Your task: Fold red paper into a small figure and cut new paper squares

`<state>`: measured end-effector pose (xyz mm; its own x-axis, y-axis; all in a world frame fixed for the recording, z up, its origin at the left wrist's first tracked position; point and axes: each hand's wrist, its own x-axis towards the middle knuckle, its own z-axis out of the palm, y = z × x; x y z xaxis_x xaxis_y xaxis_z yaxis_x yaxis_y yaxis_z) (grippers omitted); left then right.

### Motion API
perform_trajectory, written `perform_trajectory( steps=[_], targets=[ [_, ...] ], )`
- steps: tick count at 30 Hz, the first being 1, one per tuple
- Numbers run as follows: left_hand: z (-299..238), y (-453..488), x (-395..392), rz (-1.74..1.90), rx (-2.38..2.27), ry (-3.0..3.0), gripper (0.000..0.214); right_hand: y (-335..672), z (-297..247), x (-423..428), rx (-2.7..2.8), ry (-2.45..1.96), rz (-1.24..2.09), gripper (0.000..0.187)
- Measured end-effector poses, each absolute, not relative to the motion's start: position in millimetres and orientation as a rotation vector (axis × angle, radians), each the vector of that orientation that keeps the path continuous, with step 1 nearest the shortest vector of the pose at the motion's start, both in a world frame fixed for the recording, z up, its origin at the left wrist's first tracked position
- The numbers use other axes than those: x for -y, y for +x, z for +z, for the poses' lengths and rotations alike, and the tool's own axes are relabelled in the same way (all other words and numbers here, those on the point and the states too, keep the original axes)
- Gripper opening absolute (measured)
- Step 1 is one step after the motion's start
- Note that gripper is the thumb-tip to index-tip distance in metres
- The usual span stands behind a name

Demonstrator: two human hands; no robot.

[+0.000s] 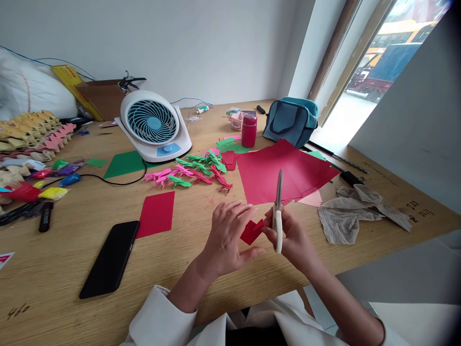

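Observation:
My right hand [293,235] holds a pair of scissors [278,211] with white handles, blades pointing up and away from me. The same hand pinches the edge of a small red paper piece [252,232] between thumb and fingertip. Just left of that piece is my left hand [228,235], its thumb and fingers spread apart and nothing in its grasp. Beyond both hands lie large red paper sheets [281,168]. Several pink, green and red folded paper figures [194,168] are heaped left of these sheets.
A black phone [110,259] and a red paper rectangle [156,214] lie to the left. Farther back stand a white fan [154,122], a red thermos [249,130] and a blue bag [291,120]. A crumpled cloth [345,214] rests near the right edge.

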<state>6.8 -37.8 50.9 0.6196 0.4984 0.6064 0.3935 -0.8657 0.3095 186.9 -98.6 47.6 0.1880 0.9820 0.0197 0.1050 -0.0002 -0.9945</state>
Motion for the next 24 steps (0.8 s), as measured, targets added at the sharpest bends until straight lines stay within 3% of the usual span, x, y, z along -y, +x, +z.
perform_trajectory(
  steps=[3, 5, 15, 24],
  targets=[
    [55, 10, 36, 1.036, -0.868, 2.452, 0.025, 188, 51, 100, 1.341, -1.436, 0.909, 0.021],
    [55, 11, 35, 0.935, -0.884, 2.259, 0.012, 185, 53, 100, 1.394, -1.447, 0.891, 0.02],
    [42, 4, 27, 0.708, -0.853, 1.293, 0.025, 218, 51, 114, 1.714, -1.549, 0.878, 0.016],
    [47, 7, 33, 0.591, -0.831, 1.162, 0.026, 242, 47, 139, 2.195, -1.711, 0.606, 0.022]
  ],
)
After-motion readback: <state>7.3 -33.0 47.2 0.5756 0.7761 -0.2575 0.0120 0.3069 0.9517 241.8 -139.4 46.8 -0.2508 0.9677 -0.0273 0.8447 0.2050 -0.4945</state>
